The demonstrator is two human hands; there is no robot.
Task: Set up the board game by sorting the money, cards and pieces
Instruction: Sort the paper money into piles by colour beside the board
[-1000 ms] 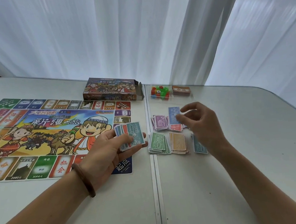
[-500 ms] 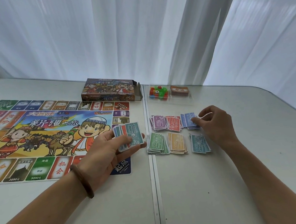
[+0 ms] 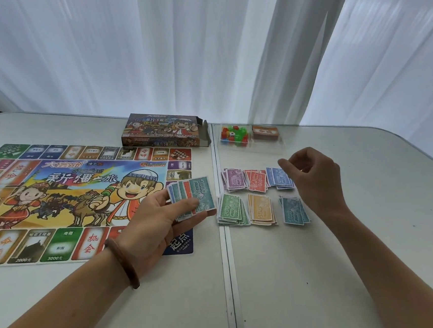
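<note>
Over board [image 3: 54, 195] edge, your left hand [image 3: 157, 222] grips note fan [image 3: 199, 192] w/ "1000" topmost; right hand [image 3: 314, 178], curled empty, lifted off blue pile [image 3: 276, 178].

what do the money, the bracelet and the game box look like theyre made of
Money: thin printed paper, matte; the notes fan out flat and thin. Bracelet: probably wood, brown with a smooth sheen, possibly resin. Game box: printed cardboard, with an open end flap.
</note>
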